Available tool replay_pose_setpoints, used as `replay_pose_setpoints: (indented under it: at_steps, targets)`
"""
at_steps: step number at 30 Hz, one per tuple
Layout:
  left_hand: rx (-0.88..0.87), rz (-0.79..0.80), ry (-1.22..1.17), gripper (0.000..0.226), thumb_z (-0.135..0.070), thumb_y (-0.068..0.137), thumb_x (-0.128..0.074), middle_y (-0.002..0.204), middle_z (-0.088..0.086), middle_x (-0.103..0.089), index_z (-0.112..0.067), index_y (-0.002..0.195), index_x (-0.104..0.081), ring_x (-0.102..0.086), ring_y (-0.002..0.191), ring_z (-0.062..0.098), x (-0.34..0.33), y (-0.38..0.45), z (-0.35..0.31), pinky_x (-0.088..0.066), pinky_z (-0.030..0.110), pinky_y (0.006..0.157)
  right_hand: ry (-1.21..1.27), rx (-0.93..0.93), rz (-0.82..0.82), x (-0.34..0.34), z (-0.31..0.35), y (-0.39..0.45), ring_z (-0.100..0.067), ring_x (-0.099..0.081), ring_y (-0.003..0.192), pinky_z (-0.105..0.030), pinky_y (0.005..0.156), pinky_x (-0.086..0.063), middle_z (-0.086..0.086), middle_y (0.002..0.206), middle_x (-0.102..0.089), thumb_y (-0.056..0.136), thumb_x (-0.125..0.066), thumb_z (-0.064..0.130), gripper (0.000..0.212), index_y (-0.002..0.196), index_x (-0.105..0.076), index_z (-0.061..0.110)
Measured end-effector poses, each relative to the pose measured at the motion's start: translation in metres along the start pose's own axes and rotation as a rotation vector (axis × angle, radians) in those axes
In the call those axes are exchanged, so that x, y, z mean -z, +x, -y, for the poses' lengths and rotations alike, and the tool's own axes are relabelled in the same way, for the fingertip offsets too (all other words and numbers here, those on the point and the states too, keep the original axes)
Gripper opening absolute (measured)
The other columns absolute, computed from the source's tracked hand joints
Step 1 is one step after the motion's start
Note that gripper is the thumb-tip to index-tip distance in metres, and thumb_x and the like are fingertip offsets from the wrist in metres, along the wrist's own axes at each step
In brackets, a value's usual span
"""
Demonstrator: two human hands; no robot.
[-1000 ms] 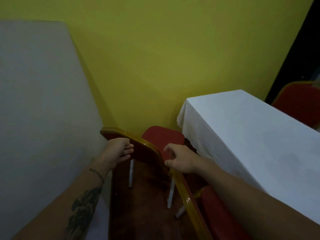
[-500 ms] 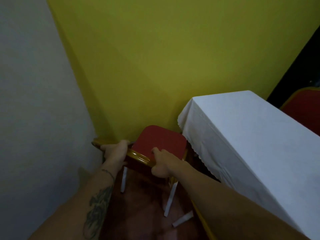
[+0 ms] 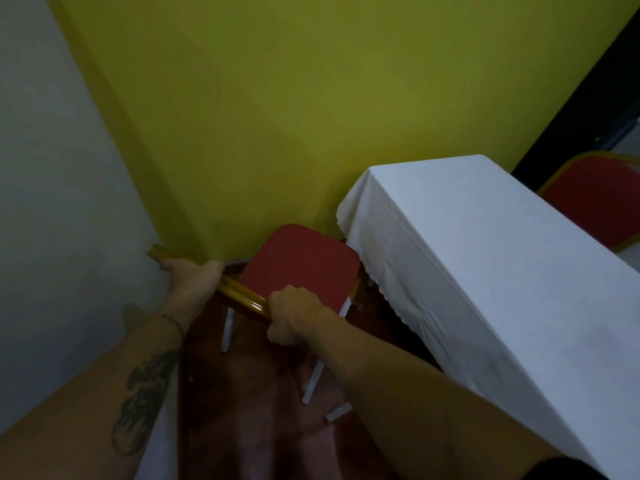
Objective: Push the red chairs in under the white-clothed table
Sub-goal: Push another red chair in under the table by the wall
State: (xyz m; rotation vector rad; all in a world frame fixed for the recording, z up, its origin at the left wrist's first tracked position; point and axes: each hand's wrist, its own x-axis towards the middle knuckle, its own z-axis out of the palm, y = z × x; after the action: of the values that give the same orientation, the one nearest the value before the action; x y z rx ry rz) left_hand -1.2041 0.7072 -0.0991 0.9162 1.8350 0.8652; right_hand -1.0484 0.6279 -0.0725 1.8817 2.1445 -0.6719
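Observation:
A red chair (image 3: 300, 265) with a gold frame and white legs stands in the corner, its seat next to the short end of the white-clothed table (image 3: 485, 271). The seat lies outside the cloth's hem, close to its corner. My left hand (image 3: 192, 277) grips the gold top rail of the chair back near its left end. My right hand (image 3: 294, 315) is closed around the same rail further right. A second red chair (image 3: 595, 199) shows beyond the table at the far right, partly cut off by the frame.
A yellow wall (image 3: 311, 116) rises right behind the chair and a grey wall (image 3: 52, 202) closes the left side. The floor (image 3: 249, 403) is dark red-brown. A short white piece (image 3: 338, 411) lies low near my right forearm.
The chair has shifted away from me toward the yellow wall and the table's end. Both hands have closed firmly on the top rail, and my view has tilted and moved closer.

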Motion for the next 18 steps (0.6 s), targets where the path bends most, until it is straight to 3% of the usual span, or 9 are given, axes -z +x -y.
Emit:
replay_pose_setpoints:
  at_steps: [5,8,11,12,15,18]
  targets:
    - [-0.024,0.127,0.042,0.116,-0.041,0.05,-0.077,0.127,0.018,-0.062,-0.005,0.146,-0.023,-0.069,0.104,0.041,0.018,0.1,0.043,-0.06,0.059,0.083,0.007,0.075,-0.001,-0.006,0.023,0.001,-0.037,-0.064,0.112,-0.039,0.078,-0.048,-0.016,0.126,-0.062,0.09,-0.07,0.031,0.045,0.127,-0.062,0.007]
    - [-0.045,0.175,0.109,0.097,-0.034,0.055,-0.082,0.119,0.022,-0.065,0.0,0.134,-0.038,-0.071,0.098,0.042,0.024,0.089,0.024,-0.061,0.06,0.079,0.006,0.107,-0.006,-0.007,0.03,0.004,-0.037,-0.066,0.111,-0.038,0.077,-0.049,-0.018,0.127,-0.065,0.091,-0.07,0.031,0.046,0.128,-0.064,0.004]
    - [-0.11,0.224,0.158,0.037,-0.012,0.077,-0.077,0.104,0.028,-0.068,0.006,0.104,-0.059,-0.07,0.093,0.045,0.016,0.059,-0.008,-0.059,0.061,0.085,0.025,0.083,0.003,-0.006,0.028,0.009,-0.038,-0.064,0.114,-0.041,0.087,-0.051,-0.02,0.131,-0.062,0.093,-0.068,0.034,0.049,0.13,-0.061,0.003]
    - [-0.132,0.243,0.176,0.031,-0.009,0.079,-0.075,0.102,0.03,-0.068,0.008,0.101,-0.062,-0.07,0.089,0.043,0.012,0.058,-0.014,-0.06,0.06,0.085,0.04,0.073,-0.007,-0.006,0.025,0.009,-0.037,-0.063,0.115,-0.04,0.087,-0.05,-0.02,0.13,-0.062,0.092,-0.068,0.034,0.047,0.128,-0.061,0.003]
    - [-0.172,0.313,0.212,0.053,-0.011,0.07,-0.076,0.094,0.026,-0.067,0.012,0.115,-0.061,-0.067,0.074,0.034,0.0,0.065,-0.027,-0.059,0.042,0.065,0.099,0.038,-0.037,-0.005,0.017,0.013,-0.037,-0.063,0.114,-0.039,0.086,-0.048,-0.02,0.127,-0.064,0.092,-0.067,0.035,0.043,0.121,-0.064,0.004]
    - [-0.201,0.378,0.23,0.034,-0.001,0.077,-0.072,0.09,0.023,-0.067,0.009,0.108,-0.062,-0.065,0.069,0.032,-0.011,0.077,-0.038,-0.055,0.036,0.062,0.15,0.002,-0.037,-0.002,0.013,0.022,-0.039,-0.061,0.117,-0.04,0.091,-0.049,-0.021,0.13,-0.062,0.092,-0.066,0.037,0.048,0.126,-0.061,0.003]
